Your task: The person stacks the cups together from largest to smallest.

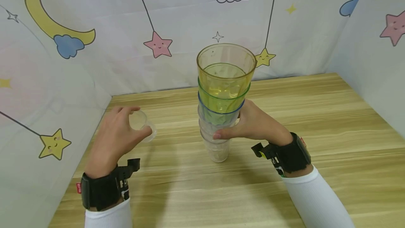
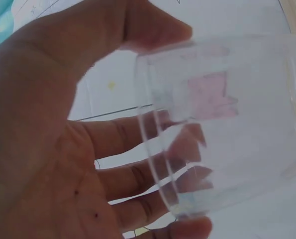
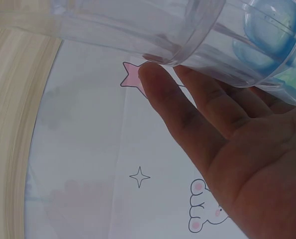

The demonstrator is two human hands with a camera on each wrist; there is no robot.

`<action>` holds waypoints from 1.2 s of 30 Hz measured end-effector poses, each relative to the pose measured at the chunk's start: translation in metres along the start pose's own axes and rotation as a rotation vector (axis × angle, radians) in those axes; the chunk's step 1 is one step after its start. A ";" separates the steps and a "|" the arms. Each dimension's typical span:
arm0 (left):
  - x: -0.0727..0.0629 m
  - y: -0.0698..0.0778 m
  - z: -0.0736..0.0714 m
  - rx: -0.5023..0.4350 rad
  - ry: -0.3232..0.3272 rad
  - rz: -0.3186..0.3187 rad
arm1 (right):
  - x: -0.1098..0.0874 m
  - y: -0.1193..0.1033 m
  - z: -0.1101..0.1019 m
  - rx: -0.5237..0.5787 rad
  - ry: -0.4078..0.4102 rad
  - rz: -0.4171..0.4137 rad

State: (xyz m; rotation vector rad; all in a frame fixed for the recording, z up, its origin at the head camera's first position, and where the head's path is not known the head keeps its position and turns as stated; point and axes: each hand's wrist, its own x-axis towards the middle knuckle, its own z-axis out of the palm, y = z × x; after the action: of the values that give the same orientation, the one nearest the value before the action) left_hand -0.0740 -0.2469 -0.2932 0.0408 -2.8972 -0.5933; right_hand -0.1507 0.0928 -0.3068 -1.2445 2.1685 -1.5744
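My left hand (image 1: 114, 134) pinches a small clear cup (image 2: 257, 89) between thumb and fingers. It is tipped sideways, and its rim end lies toward my palm in the left wrist view. My right hand (image 1: 256, 124) holds a tall stack of nested cups around its lower, clear part (image 1: 218, 147), thumb in front and fingers behind. On top of the stack is a wide yellow cup (image 1: 226, 71), with a green-rimmed cup (image 1: 221, 97) and a blue-rimmed cup (image 1: 218, 115) below it. The stack is nearly upright over the table.
A wood-grain table (image 1: 190, 192) lies below both hands. White cloth walls (image 1: 183, 6) printed with stars, moons and clouds enclose its back and sides. Each wrist wears a black strap (image 1: 101, 190) with a small camera mount.
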 end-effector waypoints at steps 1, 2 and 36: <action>0.000 0.001 0.000 0.000 0.009 0.007 | 0.000 0.000 0.000 0.000 0.000 -0.003; -0.001 0.002 -0.001 -0.002 0.017 0.014 | 0.000 0.000 0.000 -0.002 0.001 -0.004; -0.010 0.028 -0.010 -0.130 0.374 0.238 | -0.001 0.000 0.001 0.002 -0.001 0.011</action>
State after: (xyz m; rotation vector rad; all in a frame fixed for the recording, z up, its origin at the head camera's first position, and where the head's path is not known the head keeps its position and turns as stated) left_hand -0.0617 -0.2246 -0.2747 -0.1874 -2.4524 -0.6499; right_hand -0.1496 0.0926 -0.3072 -1.2305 2.1687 -1.5710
